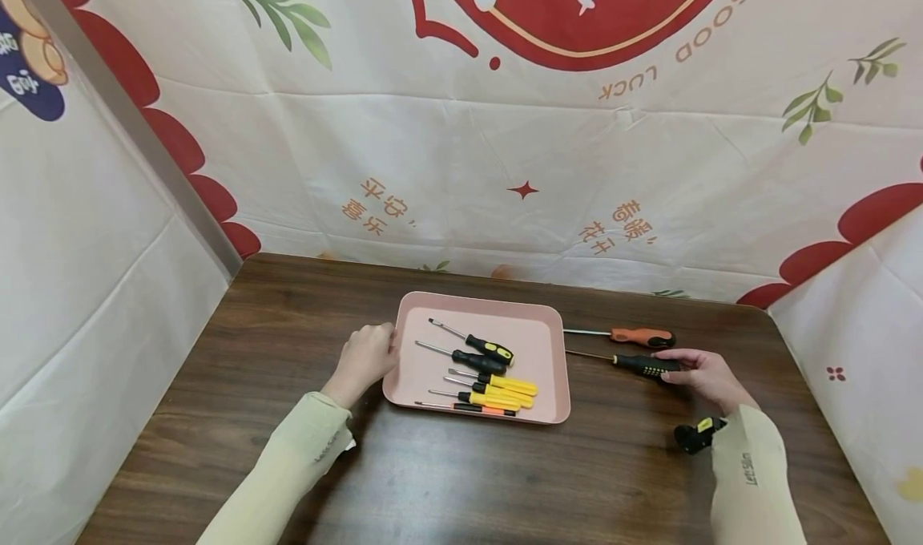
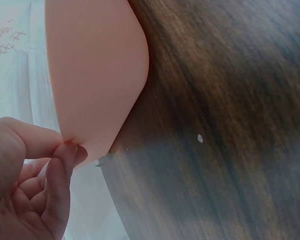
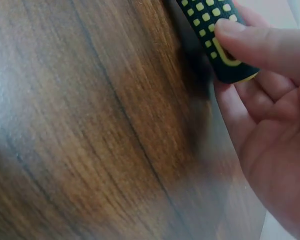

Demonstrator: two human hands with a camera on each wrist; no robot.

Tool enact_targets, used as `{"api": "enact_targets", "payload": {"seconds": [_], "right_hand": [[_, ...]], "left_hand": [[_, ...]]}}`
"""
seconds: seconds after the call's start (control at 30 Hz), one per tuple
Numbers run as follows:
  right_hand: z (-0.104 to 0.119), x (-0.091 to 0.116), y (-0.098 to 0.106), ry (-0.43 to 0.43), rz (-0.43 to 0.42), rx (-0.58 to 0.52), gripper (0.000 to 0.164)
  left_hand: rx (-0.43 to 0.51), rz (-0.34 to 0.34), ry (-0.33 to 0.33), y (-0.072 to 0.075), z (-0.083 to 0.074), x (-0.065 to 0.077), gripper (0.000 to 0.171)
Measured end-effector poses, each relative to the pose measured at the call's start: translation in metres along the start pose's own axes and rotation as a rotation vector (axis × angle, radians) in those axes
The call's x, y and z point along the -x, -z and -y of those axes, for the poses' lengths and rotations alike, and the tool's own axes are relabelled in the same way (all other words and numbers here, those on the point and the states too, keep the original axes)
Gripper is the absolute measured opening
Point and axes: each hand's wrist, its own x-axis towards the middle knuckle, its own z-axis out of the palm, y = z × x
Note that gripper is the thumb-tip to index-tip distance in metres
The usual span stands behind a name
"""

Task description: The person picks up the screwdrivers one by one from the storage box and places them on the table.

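Observation:
My left hand [image 1: 365,358] pinches the left rim of a pink tray [image 1: 537,337]; the left wrist view shows thumb and fingers on the edge of the tray [image 2: 97,65]. Inside the tray lie a black-and-yellow screwdriver [image 1: 490,350], a black screwdriver [image 1: 478,361], several yellow-handled screwdrivers [image 1: 512,384] and a thin black-and-orange one [image 1: 485,409]. To the tray's right, my right hand [image 1: 710,377] holds a black screwdriver with yellow dots [image 1: 642,365] by its handle end. In the right wrist view, the thumb lies on that dotted handle [image 3: 210,30].
An orange-handled screwdriver [image 1: 642,337] lies just behind the held one, its shaft pointing at the tray. Near the right sleeve is a black-and-yellow tool [image 1: 698,435], partly covered by that sleeve. A printed cloth [image 1: 461,152] hangs behind the brown wooden table [image 1: 505,481].

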Motion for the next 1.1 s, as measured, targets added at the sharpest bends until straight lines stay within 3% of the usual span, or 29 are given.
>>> {"api": "enact_targets", "payload": {"seconds": [0.5,0.83,1.1], "right_hand": [[0.0024,-0.0023,0.0008,-0.064,-0.017,-0.088,0.049],[0.0047,0.0004,-0.0023,-0.072,-0.063,-0.101,0.054],[0.0051,0.0029,-0.0017,-0.047,-0.052,-0.098,0.055]], "left_hand": [[-0.002,-0.001,0.002,0.0015,-0.0009,0.0005,0.009],[-0.002,0.014,0.009,0.0006,0.0001,-0.0002,0.01],[-0.001,0.012,0.013,0.0009,-0.0003,0.0,0.005]]}}
